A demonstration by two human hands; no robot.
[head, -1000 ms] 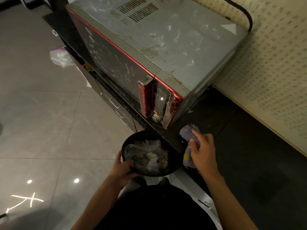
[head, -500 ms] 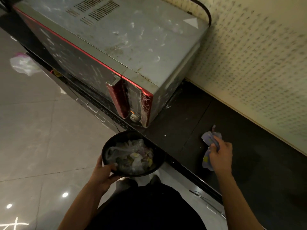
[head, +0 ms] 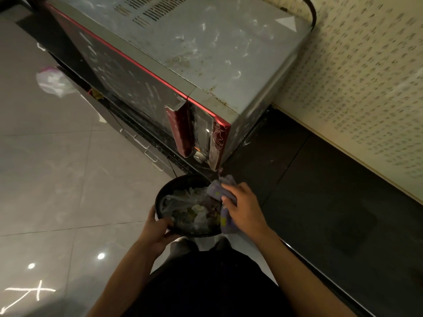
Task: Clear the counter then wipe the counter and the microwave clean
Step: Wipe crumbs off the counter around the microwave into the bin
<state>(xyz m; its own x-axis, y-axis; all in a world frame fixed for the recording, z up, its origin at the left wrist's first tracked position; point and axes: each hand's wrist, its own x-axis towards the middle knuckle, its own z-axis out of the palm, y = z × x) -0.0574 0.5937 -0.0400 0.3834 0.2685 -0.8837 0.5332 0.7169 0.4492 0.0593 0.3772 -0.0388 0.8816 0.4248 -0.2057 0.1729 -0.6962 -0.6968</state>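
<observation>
Head view: my right fingers (head: pixel 231 187), gripping the cloth (head: pixel 216 191), swept back to the bowl (head: pixel 174 186) my left fingers (head: pixel 166 223) hold; counter (head: pixel 320 202) looks nearly cleared.

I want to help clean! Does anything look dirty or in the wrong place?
Yes. The top of the microwave is streaked with white smears and brownish grime, with white specks on the counter beside it. A crumpled plastic bag lies on the floor.

No text can be read. A white triangular sticker (head: pixel 287 22) is seen on the top of the microwave (head: pixel 206 53), but no writing is made out on it. Marks on the control panel (head: pixel 202 136) and the wall (head: pixel 366 88) are blurred beyond reading.
</observation>
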